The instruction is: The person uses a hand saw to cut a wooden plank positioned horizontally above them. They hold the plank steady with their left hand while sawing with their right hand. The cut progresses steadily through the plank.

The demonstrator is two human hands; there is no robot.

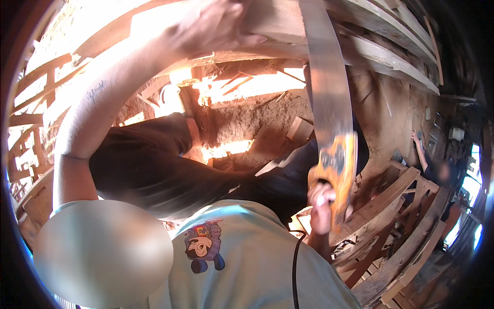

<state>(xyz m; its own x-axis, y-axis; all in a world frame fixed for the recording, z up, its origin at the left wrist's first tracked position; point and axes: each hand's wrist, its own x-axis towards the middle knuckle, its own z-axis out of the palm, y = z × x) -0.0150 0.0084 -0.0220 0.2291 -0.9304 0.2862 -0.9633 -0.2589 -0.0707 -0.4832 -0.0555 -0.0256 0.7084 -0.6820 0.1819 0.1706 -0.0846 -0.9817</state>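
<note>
My right hand [321, 203] grips the orange wooden handle [337, 170] of a handsaw. Its broad steel blade [329, 77] points upward past the right end of my left hand's reach and crosses the planks at the top. My left hand [216, 28] is at a pale wooden board [272, 18] in the upper middle, fingers bent over it and thumb stretched toward the blade; the fingertips are slightly blurred in bright light. The blade lies over the board, and whether it touches the wood I cannot tell.
Below the board are my dark-clad legs [149, 159] and a dirt floor [231, 118] with offcuts and sunlit patches. Timber frames [391, 221] crowd the lower right, more planks [391, 46] the upper right and left. A person [440, 170] at the far right has an arm raised toward the wall.
</note>
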